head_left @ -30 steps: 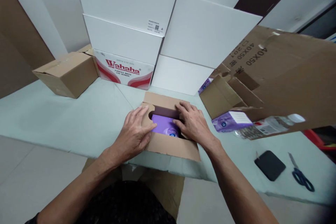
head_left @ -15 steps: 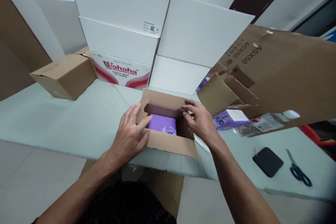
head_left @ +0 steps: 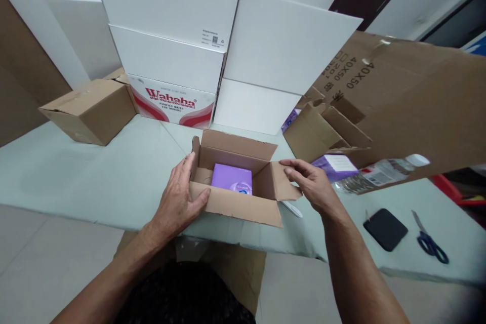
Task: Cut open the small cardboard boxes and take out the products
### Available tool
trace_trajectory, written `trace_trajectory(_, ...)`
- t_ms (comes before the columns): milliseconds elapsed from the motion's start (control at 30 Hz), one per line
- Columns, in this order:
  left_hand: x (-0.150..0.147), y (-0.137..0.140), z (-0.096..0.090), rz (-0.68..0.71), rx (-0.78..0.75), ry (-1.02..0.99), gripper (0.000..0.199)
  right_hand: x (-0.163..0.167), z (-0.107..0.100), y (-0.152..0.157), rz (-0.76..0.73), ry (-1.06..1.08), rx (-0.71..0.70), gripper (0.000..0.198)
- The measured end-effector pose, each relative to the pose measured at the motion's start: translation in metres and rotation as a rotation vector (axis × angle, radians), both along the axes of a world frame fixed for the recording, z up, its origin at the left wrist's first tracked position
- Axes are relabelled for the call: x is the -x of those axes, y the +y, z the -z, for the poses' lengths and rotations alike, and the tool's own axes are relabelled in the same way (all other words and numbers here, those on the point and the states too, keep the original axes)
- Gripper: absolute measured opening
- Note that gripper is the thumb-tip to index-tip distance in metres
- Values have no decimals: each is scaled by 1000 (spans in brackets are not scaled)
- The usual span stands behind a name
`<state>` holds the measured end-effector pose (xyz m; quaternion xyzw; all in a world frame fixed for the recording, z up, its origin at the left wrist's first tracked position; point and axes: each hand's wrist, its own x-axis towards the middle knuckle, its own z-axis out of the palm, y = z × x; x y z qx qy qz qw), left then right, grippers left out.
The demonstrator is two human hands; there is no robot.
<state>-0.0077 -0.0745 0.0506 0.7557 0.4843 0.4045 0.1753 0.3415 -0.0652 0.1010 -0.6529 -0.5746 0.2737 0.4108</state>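
Observation:
A small cardboard box [head_left: 235, 211] stands in front of me with its flaps folded outward. Inside it lies a purple packet [head_left: 231, 177], which looks like a tissue pack, with bare box floor to its left. My left hand [head_left: 180, 195] grips the box's left end, fingers along the outside and thumb over the front flap. At the other end, my right hand [head_left: 309, 182] pinches the right flap [head_left: 283, 182] between thumb and fingers, holding it bent outward. A thin white object [head_left: 292, 209] lies on the table beneath that flap, partly hidden.
Behind the box rise white cartons [head_left: 176, 106]. A closed brown box [head_left: 91, 111] sits at the left. Toward the right are an open carton [head_left: 313, 131], another purple packet [head_left: 336, 167], a plastic bottle [head_left: 383, 172], a black pad [head_left: 385, 229] and scissors [head_left: 429, 243].
The right flap has swung outward, with my right hand moving right along with it. The left flap also stands further out, and more of the box's inside shows.

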Motion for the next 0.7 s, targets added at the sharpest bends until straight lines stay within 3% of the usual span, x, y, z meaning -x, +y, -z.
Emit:
trace_trajectory(333, 0, -2, 0, -53, 156, -127, 99, -3, 16, -1, -1, -44, 14, 43)
trace_trajectory(700, 0, -2, 6, -87, 201, -186, 107, -1, 14, -4, -36, -119, -15, 42)
